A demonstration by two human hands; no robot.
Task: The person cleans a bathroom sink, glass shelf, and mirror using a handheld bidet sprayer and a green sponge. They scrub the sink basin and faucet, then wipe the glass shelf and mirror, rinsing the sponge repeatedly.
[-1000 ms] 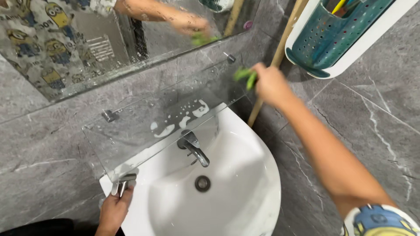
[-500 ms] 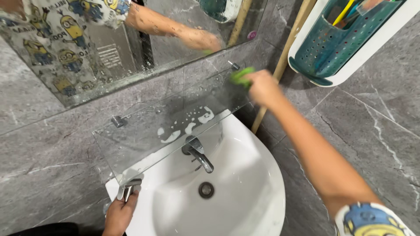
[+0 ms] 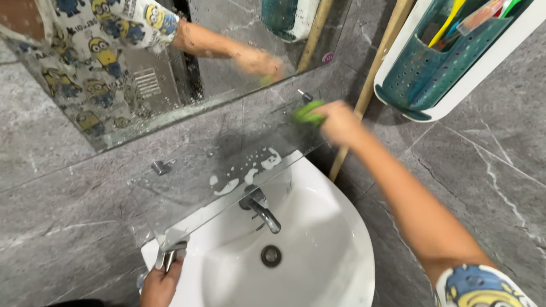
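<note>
My right hand (image 3: 336,122) grips a green scrub pad (image 3: 307,112) and presses it on the right end of a glass shelf (image 3: 187,187) fixed to the grey tiled wall. White soap foam (image 3: 250,171) lies in blobs on the glass near its front edge. My left hand (image 3: 161,282) is at the bottom left, fingers around a chrome bracket (image 3: 170,253) at the shelf's near left corner. Below the shelf sits a white basin (image 3: 318,250) with a chrome tap (image 3: 263,210) and a round drain (image 3: 271,256).
A mirror (image 3: 216,62) above the shelf reflects my arm and patterned shirt. A white and teal wall caddy (image 3: 438,68) holding brushes hangs at the upper right. A wooden pole (image 3: 369,74) leans in the corner. Grey marble-look tiles (image 3: 483,165) cover both walls.
My right hand has slid the green pad leftward and down along the shelf's right end. The view has shifted, so the basin and shelf sit lower in frame. My left hand stays on the bracket.
</note>
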